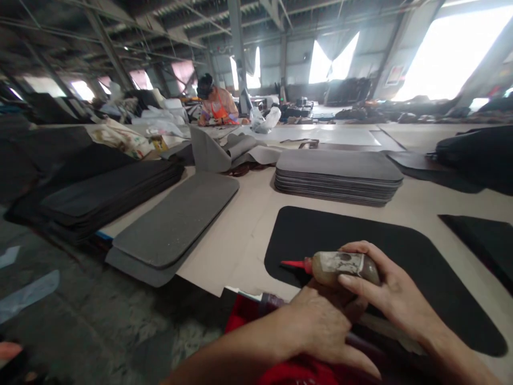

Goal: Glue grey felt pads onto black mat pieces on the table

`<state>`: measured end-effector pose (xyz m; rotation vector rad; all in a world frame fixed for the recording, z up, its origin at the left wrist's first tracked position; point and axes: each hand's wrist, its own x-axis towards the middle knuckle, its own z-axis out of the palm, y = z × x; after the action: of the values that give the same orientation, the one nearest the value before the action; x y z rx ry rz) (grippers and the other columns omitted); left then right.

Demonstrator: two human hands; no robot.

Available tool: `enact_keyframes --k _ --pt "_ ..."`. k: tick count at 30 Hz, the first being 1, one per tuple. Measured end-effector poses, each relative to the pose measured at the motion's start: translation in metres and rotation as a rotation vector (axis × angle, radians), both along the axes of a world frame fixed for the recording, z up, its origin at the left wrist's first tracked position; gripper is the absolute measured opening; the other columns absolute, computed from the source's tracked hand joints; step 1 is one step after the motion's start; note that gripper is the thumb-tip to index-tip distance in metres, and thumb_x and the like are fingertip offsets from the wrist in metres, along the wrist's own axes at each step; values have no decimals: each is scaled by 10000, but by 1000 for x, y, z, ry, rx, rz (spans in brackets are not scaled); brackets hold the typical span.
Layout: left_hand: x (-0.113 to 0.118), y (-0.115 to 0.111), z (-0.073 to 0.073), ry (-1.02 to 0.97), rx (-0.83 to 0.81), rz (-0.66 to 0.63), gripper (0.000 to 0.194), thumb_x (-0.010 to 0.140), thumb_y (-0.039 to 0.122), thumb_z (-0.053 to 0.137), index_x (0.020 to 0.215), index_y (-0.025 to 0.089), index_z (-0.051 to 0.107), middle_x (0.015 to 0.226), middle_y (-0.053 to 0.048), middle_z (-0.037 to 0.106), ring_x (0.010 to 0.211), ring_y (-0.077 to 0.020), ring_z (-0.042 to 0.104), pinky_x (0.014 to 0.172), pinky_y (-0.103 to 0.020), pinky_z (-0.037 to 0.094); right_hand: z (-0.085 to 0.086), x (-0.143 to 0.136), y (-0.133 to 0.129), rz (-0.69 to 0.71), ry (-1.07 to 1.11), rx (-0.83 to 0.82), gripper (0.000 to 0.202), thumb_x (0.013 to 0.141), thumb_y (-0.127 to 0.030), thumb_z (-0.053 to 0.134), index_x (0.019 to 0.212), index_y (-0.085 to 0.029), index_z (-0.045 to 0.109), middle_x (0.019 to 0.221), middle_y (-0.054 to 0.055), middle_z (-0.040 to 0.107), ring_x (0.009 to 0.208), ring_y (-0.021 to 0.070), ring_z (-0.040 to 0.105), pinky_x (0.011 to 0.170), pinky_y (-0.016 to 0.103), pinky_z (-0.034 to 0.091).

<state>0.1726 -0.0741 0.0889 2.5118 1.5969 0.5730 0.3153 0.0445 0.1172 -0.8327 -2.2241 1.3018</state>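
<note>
A worn glue-like bottle (342, 267) with a red nozzle lies sideways in my right hand (385, 283), whose fingers wrap round it. The nozzle points left, above the black sheet (352, 230) with rounded corners. My left hand (324, 321) is just below the bottle, near the table edge, its back up and its thumb spread out to the right. Some of its fingers are hidden beside the right hand and bottle, so whether it grips anything does not show.
Behind the black sheet stands a stack of grey sheets (336, 174). Grey pads (180, 219) overhang the table's left edge, beside a dark stack (112, 192). Loose grey material (212, 152) lies further back. A person (218, 104) works across the room.
</note>
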Motion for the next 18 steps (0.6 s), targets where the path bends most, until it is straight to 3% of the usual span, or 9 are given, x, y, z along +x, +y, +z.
enact_keyframes --k 4,8,15,18 --pt "-6 -3 3 96 6 2 1014 813 758 570 1557 146 255 1665 -158 185 1538 -354 122 1230 -515 201 1 0 4 -37 16 3 466 813 -544 732 1146 -269 558 954 -12 666 853 212 632 728 276 519" --pt "-12 -6 3 127 -37 -26 934 855 764 487 1508 109 360 1622 -184 298 1535 -334 153 1232 -523 179 2 -3 4 -55 42 -3 460 806 -546 725 1133 -265 565 958 -6 671 856 210 632 704 265 523" --pt "-13 -9 -1 3 -17 -2 1032 818 708 619 1590 207 153 1661 -130 220 1500 -365 247 1194 -495 301 4 -14 -4 7 -14 45 437 807 -504 697 1144 -253 577 969 3 679 872 224 648 750 303 528" --pt "-13 -10 -1 -16 -20 -15 1041 807 655 677 1589 214 150 1672 -99 199 1505 -344 242 1197 -455 314 6 -21 -5 38 -37 93 382 821 -482 672 1115 -252 588 950 -3 674 849 217 643 736 308 520"
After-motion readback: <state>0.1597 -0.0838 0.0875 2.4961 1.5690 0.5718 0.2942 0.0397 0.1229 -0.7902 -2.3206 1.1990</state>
